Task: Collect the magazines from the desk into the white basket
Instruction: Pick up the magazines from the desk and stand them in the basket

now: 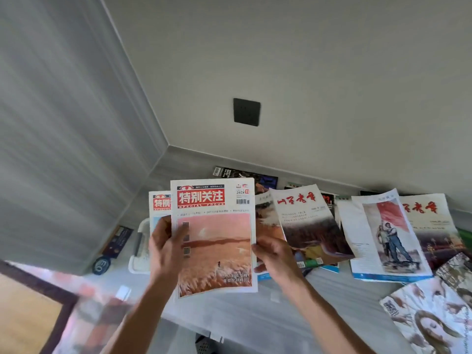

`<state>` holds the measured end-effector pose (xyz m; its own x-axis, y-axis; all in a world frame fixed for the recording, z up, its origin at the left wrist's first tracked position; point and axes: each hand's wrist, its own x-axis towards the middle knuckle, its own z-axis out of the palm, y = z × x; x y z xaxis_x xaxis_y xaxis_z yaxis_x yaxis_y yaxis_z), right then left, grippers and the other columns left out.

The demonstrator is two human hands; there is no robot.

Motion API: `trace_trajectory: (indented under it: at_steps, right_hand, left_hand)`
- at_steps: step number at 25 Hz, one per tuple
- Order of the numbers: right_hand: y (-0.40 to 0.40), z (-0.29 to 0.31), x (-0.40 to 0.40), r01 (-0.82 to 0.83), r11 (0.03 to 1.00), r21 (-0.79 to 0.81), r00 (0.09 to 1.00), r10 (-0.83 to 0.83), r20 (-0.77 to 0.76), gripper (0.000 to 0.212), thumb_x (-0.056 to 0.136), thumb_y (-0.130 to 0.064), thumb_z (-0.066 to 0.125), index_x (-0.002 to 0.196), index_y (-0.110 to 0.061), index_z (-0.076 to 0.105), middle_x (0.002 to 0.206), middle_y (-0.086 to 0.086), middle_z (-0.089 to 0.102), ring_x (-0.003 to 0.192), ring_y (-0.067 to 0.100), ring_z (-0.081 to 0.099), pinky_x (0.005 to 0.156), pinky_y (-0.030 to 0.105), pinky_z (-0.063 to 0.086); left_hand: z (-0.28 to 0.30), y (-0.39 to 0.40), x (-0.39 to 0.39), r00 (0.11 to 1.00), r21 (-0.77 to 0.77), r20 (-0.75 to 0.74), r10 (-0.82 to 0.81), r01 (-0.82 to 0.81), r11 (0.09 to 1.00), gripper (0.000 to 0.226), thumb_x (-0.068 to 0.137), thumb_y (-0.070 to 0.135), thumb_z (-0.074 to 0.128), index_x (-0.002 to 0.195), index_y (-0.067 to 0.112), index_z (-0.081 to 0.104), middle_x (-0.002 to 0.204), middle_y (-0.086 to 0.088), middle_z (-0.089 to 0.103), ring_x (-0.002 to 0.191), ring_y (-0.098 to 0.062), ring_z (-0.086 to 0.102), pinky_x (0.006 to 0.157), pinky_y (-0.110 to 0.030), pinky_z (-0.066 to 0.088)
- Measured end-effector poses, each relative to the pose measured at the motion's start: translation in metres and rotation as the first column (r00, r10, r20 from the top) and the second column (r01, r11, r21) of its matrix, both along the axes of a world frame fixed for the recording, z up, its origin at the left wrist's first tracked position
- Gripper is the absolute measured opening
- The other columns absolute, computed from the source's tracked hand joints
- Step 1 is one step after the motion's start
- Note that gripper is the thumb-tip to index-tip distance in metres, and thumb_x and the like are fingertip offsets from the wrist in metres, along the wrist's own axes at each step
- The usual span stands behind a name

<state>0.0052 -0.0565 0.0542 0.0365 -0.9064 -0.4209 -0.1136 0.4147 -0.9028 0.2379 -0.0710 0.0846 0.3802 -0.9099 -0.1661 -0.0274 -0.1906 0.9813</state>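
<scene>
I hold a magazine with a red title block and a pink sunset cover upright above the desk. My left hand grips its left edge, thumb on the cover. My right hand pinches its right edge. Behind it at the left, the white basket holds a second magazine with the same red title. Several more magazines lie spread on the desk to the right: a reed-landscape cover, a cover with two figures under a red flag, and one showing a woman's face.
Dark magazines lie along the back wall under a black wall socket. A dark slim card and a round badge sit left of the basket. A wooden-framed surface is at the lower left.
</scene>
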Motion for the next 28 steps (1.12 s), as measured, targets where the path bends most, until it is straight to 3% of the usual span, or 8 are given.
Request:
trace_trajectory:
  at_steps: [6, 10, 15, 18, 19, 23, 26, 28]
  right_hand:
    - [-0.062, -0.001, 0.123, -0.018, 0.999, -0.049, 0.998, 0.015, -0.066, 0.028, 0.095, -0.011, 0.054, 0.085, -0.033, 0.068, 0.098, -0.004, 0.075, 0.084, 0.016, 0.069, 0.080, 0.042, 0.058]
    - [-0.068, -0.031, 0.163, -0.070, 0.989, 0.133, 0.989, 0.086, -0.120, 0.025, 0.090, -0.005, 0.048, 0.104, -0.018, 0.064, 0.112, 0.008, 0.071, 0.100, 0.022, 0.067, 0.093, 0.043, 0.054]
    - [-0.048, -0.048, 0.149, -0.002, 0.975, 0.221, 0.999, 0.012, -0.041, 0.027, 0.089, -0.004, 0.055, 0.100, -0.026, 0.064, 0.106, -0.001, 0.071, 0.091, 0.014, 0.066, 0.082, 0.032, 0.055]
    - [-0.030, -0.054, 0.102, 0.258, 0.929, 0.264, 0.964, -0.267, -0.001, 0.018, 0.089, -0.009, 0.062, 0.104, -0.019, 0.065, 0.095, 0.003, 0.076, 0.073, 0.014, 0.070, 0.059, 0.027, 0.054]
    - [-0.024, -0.056, 0.082, 0.328, 0.913, 0.241, 0.944, -0.310, -0.111, 0.017, 0.091, -0.014, 0.061, 0.108, -0.017, 0.061, 0.096, 0.005, 0.075, 0.073, 0.017, 0.070, 0.057, 0.028, 0.052]
    - [-0.012, -0.071, 0.002, 0.207, 0.975, 0.083, 0.620, -0.065, -0.782, 0.028, 0.088, -0.024, 0.060, 0.114, -0.019, 0.052, 0.104, 0.001, 0.065, 0.089, 0.022, 0.063, 0.064, 0.027, 0.045]
    - [-0.015, -0.095, -0.031, -0.009, 0.950, 0.313, 0.514, 0.273, -0.813, 0.039, 0.086, -0.029, 0.060, 0.125, -0.025, 0.058, 0.144, 0.009, 0.043, 0.133, 0.029, 0.040, 0.102, 0.042, 0.044]
    - [-0.012, -0.115, -0.037, -0.095, 0.914, 0.395, 0.459, 0.392, -0.797, 0.050, 0.083, -0.027, 0.058, 0.132, -0.020, 0.054, 0.147, 0.009, 0.031, 0.143, 0.031, 0.024, 0.111, 0.050, 0.036]
  left_hand:
    - [-0.007, -0.050, 0.118, 0.967, 0.053, 0.253, -0.007, -0.007, 0.999, 0.032, 0.087, 0.007, 0.055, 0.084, 0.037, 0.068, 0.071, 0.018, 0.073, 0.052, 0.006, 0.060, 0.046, -0.016, 0.046]
    - [-0.056, -0.064, 0.149, 0.913, 0.215, 0.380, -0.149, 0.070, 0.974, 0.034, 0.088, 0.001, 0.053, 0.081, 0.032, 0.065, 0.081, 0.000, 0.075, 0.073, -0.025, 0.070, 0.063, -0.037, 0.058]
    - [-0.088, -0.070, 0.151, 0.819, 0.358, 0.544, -0.182, -0.030, 0.933, 0.030, 0.082, 0.004, 0.060, 0.111, 0.014, 0.058, 0.110, -0.018, 0.069, 0.087, -0.039, 0.065, 0.064, -0.041, 0.056]
    - [-0.090, -0.058, 0.137, 0.754, 0.142, 0.652, -0.083, -0.014, 0.990, 0.053, 0.074, -0.001, 0.065, 0.124, 0.003, 0.049, 0.121, -0.028, 0.056, 0.104, -0.044, 0.054, 0.076, -0.051, 0.051]
    - [-0.086, -0.051, 0.126, 0.751, 0.064, 0.655, -0.082, 0.054, 0.997, 0.052, 0.074, 0.001, 0.062, 0.124, 0.001, 0.049, 0.121, -0.027, 0.054, 0.106, -0.043, 0.053, 0.079, -0.053, 0.051]
    - [-0.072, -0.023, 0.070, 0.747, 0.034, 0.613, -0.257, 0.300, 0.953, 0.048, 0.072, 0.011, 0.053, 0.120, 0.004, 0.052, 0.118, -0.018, 0.057, 0.102, -0.033, 0.057, 0.074, -0.054, 0.055]
    - [-0.071, 0.001, 0.032, 0.716, 0.052, 0.600, -0.356, 0.410, 0.911, 0.042, 0.074, 0.008, 0.054, 0.116, 0.003, 0.057, 0.113, -0.015, 0.062, 0.100, -0.028, 0.060, 0.078, -0.052, 0.056]
    - [-0.076, 0.015, 0.015, 0.688, 0.095, 0.602, -0.405, 0.442, 0.892, 0.035, 0.078, 0.001, 0.056, 0.112, 0.003, 0.061, 0.110, -0.013, 0.064, 0.098, -0.029, 0.062, 0.081, -0.051, 0.056]
